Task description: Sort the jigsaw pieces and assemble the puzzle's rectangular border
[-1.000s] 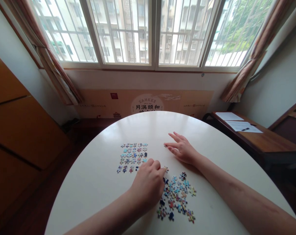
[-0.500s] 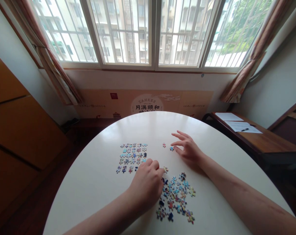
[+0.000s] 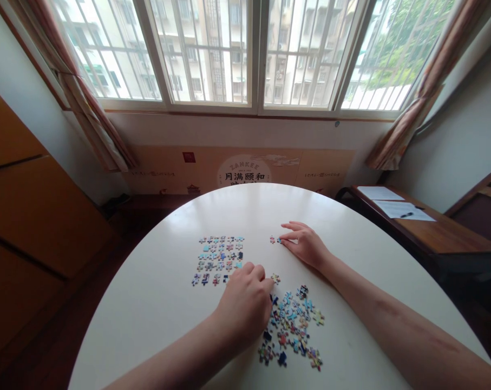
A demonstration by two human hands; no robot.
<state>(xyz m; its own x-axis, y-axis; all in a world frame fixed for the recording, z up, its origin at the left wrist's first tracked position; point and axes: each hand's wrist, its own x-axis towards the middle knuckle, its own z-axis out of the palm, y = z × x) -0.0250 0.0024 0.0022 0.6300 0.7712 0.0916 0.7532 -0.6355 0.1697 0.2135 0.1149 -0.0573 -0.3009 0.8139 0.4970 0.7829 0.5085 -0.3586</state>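
Observation:
With thumb and index finger together, my right hand holds a small blue jigsaw piece against the table. The other fingers stretch out above it. Just left of that piece lies a reddish jigsaw piece, close beside it. My left hand is curled at the left edge of a loose heap of jigsaw pieces; its fingertips are mostly hidden, so what they hold cannot be seen. A yellowish piece lies by its knuckles. Left of that hand, several pieces are spread in rows, partly covered by it.
Everything rests on a round white table. Behind it is a printed panel below barred windows. To the right stands a wooden desk with papers and a pen. An orange-brown cabinet stands left.
My right hand has slid the blue piece left and slightly away from me, up beside the reddish piece. My left hand has stayed almost in place.

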